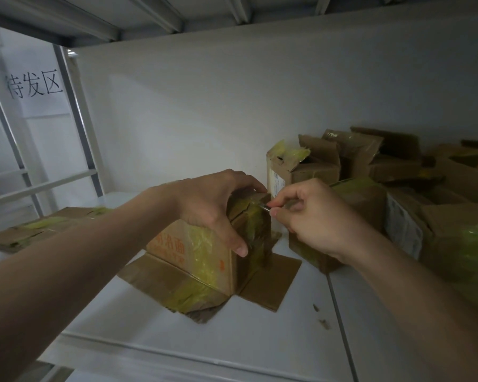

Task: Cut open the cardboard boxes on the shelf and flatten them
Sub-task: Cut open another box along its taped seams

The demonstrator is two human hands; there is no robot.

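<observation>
A small cardboard box point(177, 252) stands in the middle of a white metal shelf point(232, 334). It has orange print and is wrapped in yellowish tape. Its bottom flaps point(271, 282) are splayed flat on the shelf around it.

The shelf is dim and enclosed. A plain white back panel point(260, 106) rises just behind the box, and the ribbed underside of the next shelf point(177, 12) runs close overhead. At far left, past a grey upright post point(75, 119), a paper sign point(35, 85) with Chinese characters hangs on a wall.

Flattened cardboard point(39, 230) lies at the left end of the shelf. A crowded pile of taped and torn boxes point(370, 166) fills the right side, and its nearest box sits just beside the right hand. A seam point(340, 312) runs from near to far across the shelf on the right, with small cardboard scraps point(319, 315) beside it. The front edge point(177, 357) is near the viewer, with bare shelf between it and the box.

The left hand point(213, 205) grips the box from above. Its fingers curl over the far top edge and the thumb presses down the right face. The right hand point(312, 216) is closed, pinching a slim metal cutter point(264, 207) between thumb and forefinger. The tip of the cutter touches the taped top corner of the box.
</observation>
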